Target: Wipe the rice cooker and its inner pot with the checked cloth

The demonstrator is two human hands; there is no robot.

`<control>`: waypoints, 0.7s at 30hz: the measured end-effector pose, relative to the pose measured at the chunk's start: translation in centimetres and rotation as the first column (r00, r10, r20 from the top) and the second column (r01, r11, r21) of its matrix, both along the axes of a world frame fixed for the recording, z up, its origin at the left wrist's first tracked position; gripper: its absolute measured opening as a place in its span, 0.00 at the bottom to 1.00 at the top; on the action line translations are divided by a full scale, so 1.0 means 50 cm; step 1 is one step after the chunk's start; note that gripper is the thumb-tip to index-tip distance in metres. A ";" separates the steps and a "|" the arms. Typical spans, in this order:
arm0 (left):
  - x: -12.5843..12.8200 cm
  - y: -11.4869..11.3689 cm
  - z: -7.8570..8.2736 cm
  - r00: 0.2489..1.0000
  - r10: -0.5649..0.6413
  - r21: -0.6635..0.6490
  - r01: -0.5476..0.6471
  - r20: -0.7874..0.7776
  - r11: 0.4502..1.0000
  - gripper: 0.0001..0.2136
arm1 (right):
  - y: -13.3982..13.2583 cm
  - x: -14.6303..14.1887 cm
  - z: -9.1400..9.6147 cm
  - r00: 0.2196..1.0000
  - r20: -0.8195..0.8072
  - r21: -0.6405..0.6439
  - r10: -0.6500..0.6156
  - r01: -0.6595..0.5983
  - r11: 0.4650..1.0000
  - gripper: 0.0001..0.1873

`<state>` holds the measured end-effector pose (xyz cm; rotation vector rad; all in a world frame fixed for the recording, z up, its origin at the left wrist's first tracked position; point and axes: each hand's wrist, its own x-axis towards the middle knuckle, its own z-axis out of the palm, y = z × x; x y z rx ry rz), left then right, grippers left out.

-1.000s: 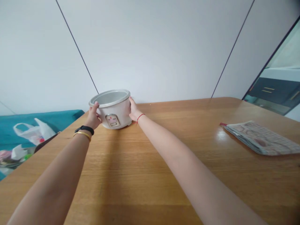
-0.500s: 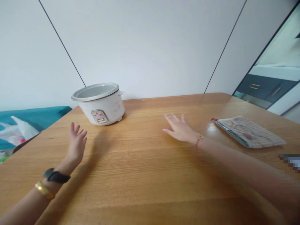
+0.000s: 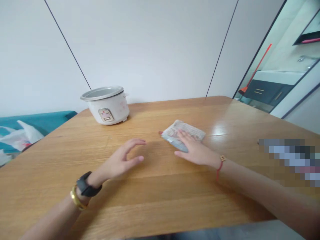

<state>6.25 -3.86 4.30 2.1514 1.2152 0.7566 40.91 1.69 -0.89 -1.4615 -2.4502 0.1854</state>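
My right hand (image 3: 193,146) lies palm down with fingers stretched out over a folded patterned cloth (image 3: 183,128). The cloth is beige on top, bluish-grey along its near side, with a small red tab at its left corner. My left hand (image 3: 122,160) hovers over the wooden table (image 3: 140,200), left of the cloth. Its thumb and forefinger are apart and nothing is between them. Farther back on the left stands a white rice cooker (image 3: 107,108) without a lid, touched by neither hand.
A pale wall (image 3: 155,50) rises behind the table. On the right side lies a blurred-out object (image 3: 290,156). Beyond the left edge, a white plastic bag (image 3: 22,136) rests on a teal seat (image 3: 55,118). An orange broom (image 3: 258,66) stands in the doorway at the right.
The cloth has moved left from the table's right side and is now under my right hand. My left hand has come inward, toward the cloth. The view has shifted slightly right.
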 end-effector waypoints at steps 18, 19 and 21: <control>-0.271 0.189 -0.045 0.489 0.463 0.177 -0.523 -0.739 0.834 0.39 | 0.008 0.005 -0.053 0.963 -0.149 0.032 -0.225 0.232 0.972 0.37; -0.275 0.198 -0.046 0.493 0.465 0.180 -0.519 -0.735 0.835 0.39 | 0.006 0.004 -0.052 0.966 -0.140 0.025 -0.218 0.224 0.974 0.37; -0.279 0.210 -0.054 0.507 0.475 0.191 -0.514 -0.719 0.837 0.39 | 0.004 0.006 -0.050 0.967 -0.130 0.012 -0.220 0.224 0.975 0.37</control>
